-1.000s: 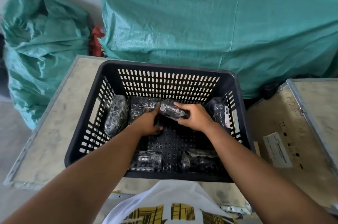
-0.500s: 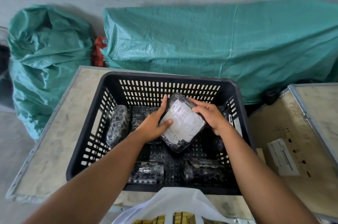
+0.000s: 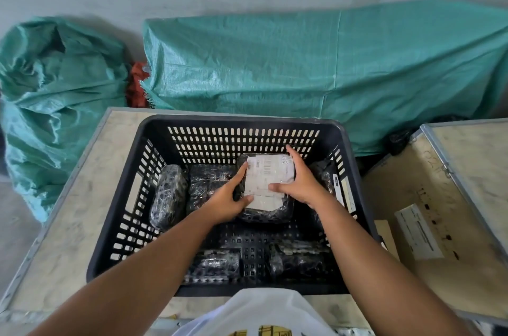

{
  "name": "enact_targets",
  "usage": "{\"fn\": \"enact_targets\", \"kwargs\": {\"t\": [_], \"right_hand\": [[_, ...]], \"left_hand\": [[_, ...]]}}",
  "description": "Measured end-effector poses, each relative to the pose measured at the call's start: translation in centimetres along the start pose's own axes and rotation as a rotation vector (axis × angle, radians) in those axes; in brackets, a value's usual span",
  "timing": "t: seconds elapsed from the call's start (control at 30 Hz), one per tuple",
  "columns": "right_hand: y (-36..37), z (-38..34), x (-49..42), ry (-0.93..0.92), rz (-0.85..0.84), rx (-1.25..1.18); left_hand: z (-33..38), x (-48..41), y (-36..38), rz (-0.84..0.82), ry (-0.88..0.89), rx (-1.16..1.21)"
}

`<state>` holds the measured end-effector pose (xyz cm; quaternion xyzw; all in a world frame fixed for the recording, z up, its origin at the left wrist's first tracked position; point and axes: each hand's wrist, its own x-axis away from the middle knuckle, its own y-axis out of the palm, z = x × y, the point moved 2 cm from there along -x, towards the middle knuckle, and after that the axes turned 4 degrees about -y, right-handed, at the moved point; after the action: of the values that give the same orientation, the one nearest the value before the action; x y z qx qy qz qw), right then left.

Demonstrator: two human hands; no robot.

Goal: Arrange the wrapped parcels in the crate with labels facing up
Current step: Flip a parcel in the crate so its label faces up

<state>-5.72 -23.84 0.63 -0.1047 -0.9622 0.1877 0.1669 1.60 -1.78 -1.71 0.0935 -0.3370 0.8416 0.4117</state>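
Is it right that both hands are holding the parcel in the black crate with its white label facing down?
Not quite. The head view shows the white label facing up, its barcode visible on top of the parcel. The rest stands: the left hand and the right hand are both holding that parcel inside the black crate.

Both hands [image 3: 264, 192] on label-up parcel [image 3: 268, 184]

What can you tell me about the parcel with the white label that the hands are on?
The labelled parcel is a rounded block in black bubble wrap under clear film. Its white label, barcode showing, faces up. It lies flat toward the back of the black crate. The left hand grips its left edge; the right hand presses its right side.
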Motion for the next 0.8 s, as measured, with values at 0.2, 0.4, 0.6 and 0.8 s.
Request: {"fn": "enact_targets", "kwargs": {"t": [0.2,0.4,0.6,0.8], "right_hand": [[1.0,1.0,-0.8,0.106,-0.049,0.297],[2.4,1.0,-1.1,0.195,-0.134,0.543],[4.5,2.2,0.2,0.223,-0.232,0.834],[4.3,1.2,0.4,0.215,-0.273,0.875]], "left_hand": [[-0.9,-0.2,1.7,-0.126,-0.002,-0.339],[-0.8,-1.0,3.5,-0.068,-0.051,-0.557],[-2.1,-2.0,3.8,-0.049,-0.089,-0.836],[-2.4,-2.0,3.3,-0.077,-0.057,-0.868]]}}
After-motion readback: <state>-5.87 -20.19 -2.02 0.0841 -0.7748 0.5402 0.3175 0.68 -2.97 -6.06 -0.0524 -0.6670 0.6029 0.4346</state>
